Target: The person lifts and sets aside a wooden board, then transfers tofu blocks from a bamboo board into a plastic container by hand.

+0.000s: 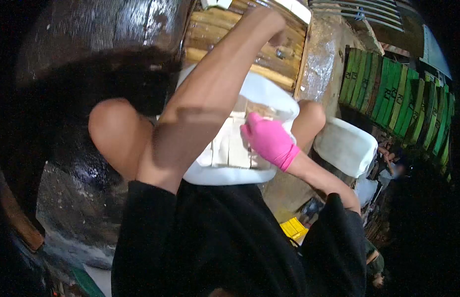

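Note:
A white plastic tub (225, 176) stands between my bent knees, holding several pale rectangular blocks (238, 150) packed side by side. My right hand (270, 141), in a pink glove, reaches into the tub over the blocks. Its fingers are curled with the thumb close to them, and whatever they hold is hidden. My bare left arm crosses above the tub. At its far end, my left hand (268, 21) is over a brown slatted wooden board (215, 32); its fingers are blurred and mostly turned from view.
A second white container (345, 146) stands to the right. Beyond it, green slatted trays (388, 91) with dark markings are stacked. A yellow crate (293, 228) sits low on the right. Other people (390, 163) are at the far right. Wet dark surfaces (106, 24) lie at left.

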Demonstrator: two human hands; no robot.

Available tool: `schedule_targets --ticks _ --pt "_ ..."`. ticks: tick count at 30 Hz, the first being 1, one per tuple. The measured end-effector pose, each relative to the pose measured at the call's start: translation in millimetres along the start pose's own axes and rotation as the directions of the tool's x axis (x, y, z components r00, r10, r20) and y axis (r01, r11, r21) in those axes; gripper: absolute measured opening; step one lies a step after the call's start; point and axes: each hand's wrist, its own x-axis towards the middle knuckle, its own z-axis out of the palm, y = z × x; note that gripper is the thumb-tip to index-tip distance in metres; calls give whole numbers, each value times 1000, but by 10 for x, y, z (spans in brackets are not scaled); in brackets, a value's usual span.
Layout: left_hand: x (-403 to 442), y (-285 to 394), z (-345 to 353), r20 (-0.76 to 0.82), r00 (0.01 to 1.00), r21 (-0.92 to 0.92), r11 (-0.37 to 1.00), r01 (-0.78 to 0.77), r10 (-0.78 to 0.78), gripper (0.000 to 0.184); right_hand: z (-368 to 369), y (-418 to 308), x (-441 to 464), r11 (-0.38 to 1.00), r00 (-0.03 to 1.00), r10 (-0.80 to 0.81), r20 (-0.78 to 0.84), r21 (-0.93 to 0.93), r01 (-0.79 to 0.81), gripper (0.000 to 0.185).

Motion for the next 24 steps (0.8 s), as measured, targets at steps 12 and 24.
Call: schedule_targets --ticks 12,24 --pt "-518 172 -174 -53 978 129 970 206 -201 25 -2085 727 884 699 904 -64 422 666 -262 43" --pt "-390 212 -76 -265 935 57 964 260 -237 24 75 1271 4172 990 989 132 61 -56 -129 68"
